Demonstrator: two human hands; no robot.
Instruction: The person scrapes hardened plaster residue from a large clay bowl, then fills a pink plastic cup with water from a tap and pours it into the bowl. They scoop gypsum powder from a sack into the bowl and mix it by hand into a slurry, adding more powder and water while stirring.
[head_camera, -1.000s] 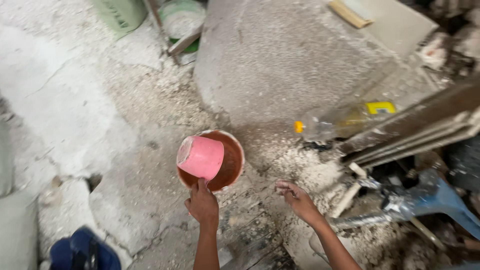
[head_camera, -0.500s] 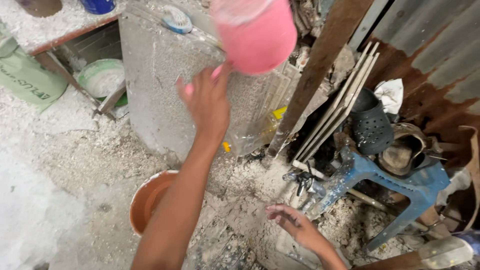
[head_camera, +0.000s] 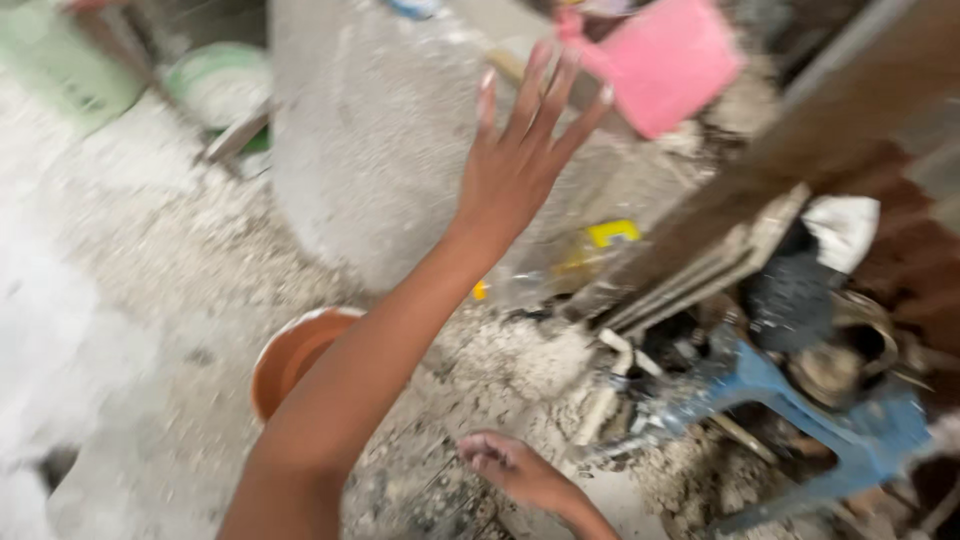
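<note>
Fingers of the left hand (head_camera: 520, 165) were spread wide, just off the pink plastic cup (head_camera: 665, 62) tilted up by the concrete block (head_camera: 370, 150). It looked light, stiff; rim the best hold. Right hand (head_camera: 515, 468) hung loosely curled, empty.

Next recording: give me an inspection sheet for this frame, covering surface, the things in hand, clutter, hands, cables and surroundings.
Surface: rough ground strewn with pale rubble and dust.
Things in hand: pink cup at the top, just beyond the fingertips, blurred; orange bowl on the ground, partly behind the forearm.
Clutter: blue plastic stool lying among debris; clear bottle with yellow cap; white bowl.
Hands: left hand raised, fingers spread, holding nothing; right hand low, empty, loosely curled.
Cables: nothing seen.
Surroundings: grey concrete block; leaning wooden planks.
</note>
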